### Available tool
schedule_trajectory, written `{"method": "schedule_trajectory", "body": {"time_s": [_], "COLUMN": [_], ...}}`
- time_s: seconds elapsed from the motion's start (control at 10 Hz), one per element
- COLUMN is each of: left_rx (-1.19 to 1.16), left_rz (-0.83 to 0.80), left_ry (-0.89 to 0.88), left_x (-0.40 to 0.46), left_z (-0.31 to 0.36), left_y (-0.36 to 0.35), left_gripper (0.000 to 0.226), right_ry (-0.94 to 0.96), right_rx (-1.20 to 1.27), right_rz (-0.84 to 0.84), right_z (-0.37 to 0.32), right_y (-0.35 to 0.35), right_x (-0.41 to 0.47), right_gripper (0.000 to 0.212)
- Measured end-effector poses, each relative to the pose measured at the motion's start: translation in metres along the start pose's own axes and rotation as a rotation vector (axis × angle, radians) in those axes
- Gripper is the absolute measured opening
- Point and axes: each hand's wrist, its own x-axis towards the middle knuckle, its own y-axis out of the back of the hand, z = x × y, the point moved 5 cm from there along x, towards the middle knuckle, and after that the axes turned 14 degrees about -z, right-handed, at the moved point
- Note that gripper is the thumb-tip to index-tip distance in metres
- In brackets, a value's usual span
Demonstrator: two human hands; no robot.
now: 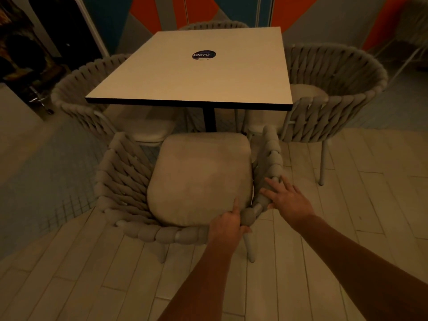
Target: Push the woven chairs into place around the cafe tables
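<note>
Woven grey rope chair with a pale square seat cushion (199, 174) stands on the light plank floor (347, 205) just short of the square white cafe table with a dark edge (196, 75), its seat front near the black table post (209, 119) but not yet under the top. Its open front faces the table, and its curved back rim faces the person, so the push runs straight away from the body, along the line from backrest to post. Both hands sit at the rim's right rear corner. The left hand (228, 224) grips the thick rope rim, fingers curled over it and the thumb stretched up onto the cushion. The right hand (287, 200) lies flat with spread fingers against the outer side of the right arm section, just beside the left. Since both contacts are right of the seat's centre, a straight shove would likely swing the chair leftward. Three similar chairs already sit tucked at the other sides.
</note>
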Motion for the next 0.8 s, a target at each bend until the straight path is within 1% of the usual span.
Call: {"method": "schedule_trajectory", "body": {"time_s": [0.3,0.5,0.6,0.7,0.8], "left_rx": [-0.025,-0.058,-0.065,-0.022,0.001], "left_rz": [-0.044,-0.024,0.011,0.114,0.175], "left_ry": [0.022,0.003,-0.018,-0.067,-0.134], "left_x": [-0.001,-0.004,-0.005,-0.009,-0.010], "left_z": [-0.002,-0.001,0.001,0.008,0.018], "left_y": [0.003,0.006,0.007,0.015,0.021], "left_gripper": [0.087,0.090,0.091,0.079,0.067], "right_ry": [0.000,-0.017,-0.006,-0.033,-0.058], "right_rx": [0.002,0.030,0.067,0.181,0.216], "right_rz": [-0.005,0.000,0.048,0.112,0.172], "right_z": [0.000,-0.009,-0.012,-0.011,-0.014], "right_y": [0.001,0.004,0.000,-0.003,-0.004], "right_x": [0.001,-0.013,-0.023,-0.029,-0.035], "right_gripper": [0.055,0.058,0.070,0.066,0.063]}}
